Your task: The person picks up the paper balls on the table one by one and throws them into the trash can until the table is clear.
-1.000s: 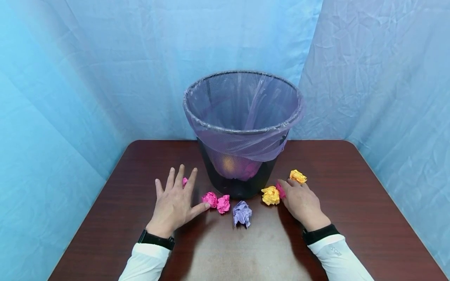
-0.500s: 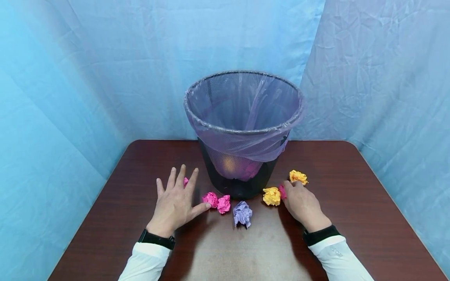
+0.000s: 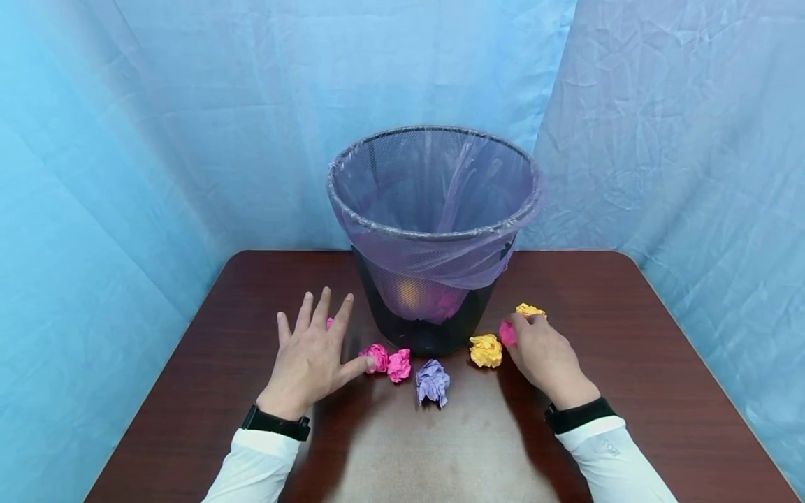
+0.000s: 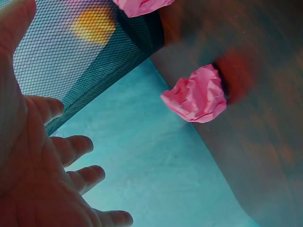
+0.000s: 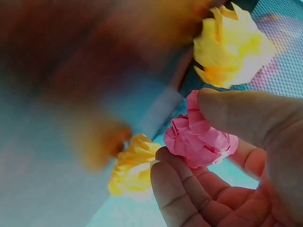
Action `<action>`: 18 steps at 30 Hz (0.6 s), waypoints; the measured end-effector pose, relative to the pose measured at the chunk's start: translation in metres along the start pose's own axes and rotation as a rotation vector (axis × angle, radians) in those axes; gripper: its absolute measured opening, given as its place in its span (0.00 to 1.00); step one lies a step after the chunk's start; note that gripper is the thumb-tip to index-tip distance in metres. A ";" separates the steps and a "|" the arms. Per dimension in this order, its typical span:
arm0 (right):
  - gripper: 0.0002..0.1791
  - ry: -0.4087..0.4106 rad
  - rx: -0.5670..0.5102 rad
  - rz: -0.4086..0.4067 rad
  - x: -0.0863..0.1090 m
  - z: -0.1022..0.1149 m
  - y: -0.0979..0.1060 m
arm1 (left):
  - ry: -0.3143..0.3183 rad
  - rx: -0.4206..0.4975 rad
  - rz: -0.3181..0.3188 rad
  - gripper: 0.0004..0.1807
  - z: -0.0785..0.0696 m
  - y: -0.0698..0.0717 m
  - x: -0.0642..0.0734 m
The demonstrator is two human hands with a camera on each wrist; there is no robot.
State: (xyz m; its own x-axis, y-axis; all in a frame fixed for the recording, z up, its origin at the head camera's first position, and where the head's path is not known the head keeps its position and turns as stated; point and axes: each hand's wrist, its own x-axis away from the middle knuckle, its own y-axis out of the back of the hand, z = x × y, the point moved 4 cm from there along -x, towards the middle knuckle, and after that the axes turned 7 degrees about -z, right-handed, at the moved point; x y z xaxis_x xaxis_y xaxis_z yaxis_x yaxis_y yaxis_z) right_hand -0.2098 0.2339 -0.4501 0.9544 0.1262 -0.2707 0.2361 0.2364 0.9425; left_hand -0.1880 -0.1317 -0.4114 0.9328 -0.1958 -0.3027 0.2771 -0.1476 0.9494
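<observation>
My right hand [image 3: 548, 358] pinches a crumpled pink paper ball [image 5: 199, 139] between thumb and fingers, just right of the bin. One yellow paper ball [image 3: 486, 351] lies to its left, and another yellow ball [image 3: 531, 311] sits just beyond the fingers. With fingers spread, my left hand [image 3: 308, 362] hovers over the table's left side and holds nothing. Near its thumb are two pink paper balls [image 3: 399, 365], side by side. A further pink ball [image 4: 196, 94] is mostly hidden behind the left fingers in the head view. A purple paper ball [image 3: 432, 383] lies front and centre.
A black mesh bin [image 3: 434, 339] with a translucent purple liner [image 3: 434, 258] stands at the table's middle back. Yellow and pink shapes show through its mesh. Blue cloth [image 3: 220, 140] hangs behind and beside the dark wooden table [image 3: 635, 391].
The right thumb and fingers have closed on the pink ball, which now shows more and sits slightly higher, apart from the yellow one. The left hand has barely moved.
</observation>
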 end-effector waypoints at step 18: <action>0.28 0.062 -0.048 -0.155 -0.010 0.006 0.039 | -0.043 0.025 -0.028 0.60 0.002 0.026 -0.010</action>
State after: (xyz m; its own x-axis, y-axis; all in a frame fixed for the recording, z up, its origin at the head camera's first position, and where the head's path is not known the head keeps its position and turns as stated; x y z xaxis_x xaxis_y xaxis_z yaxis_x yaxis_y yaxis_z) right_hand -0.2087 0.2364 -0.4092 0.8938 0.1430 -0.4251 0.3693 0.3032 0.8785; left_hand -0.1904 -0.1358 -0.3841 0.9137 -0.2330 -0.3330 0.2967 -0.1776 0.9383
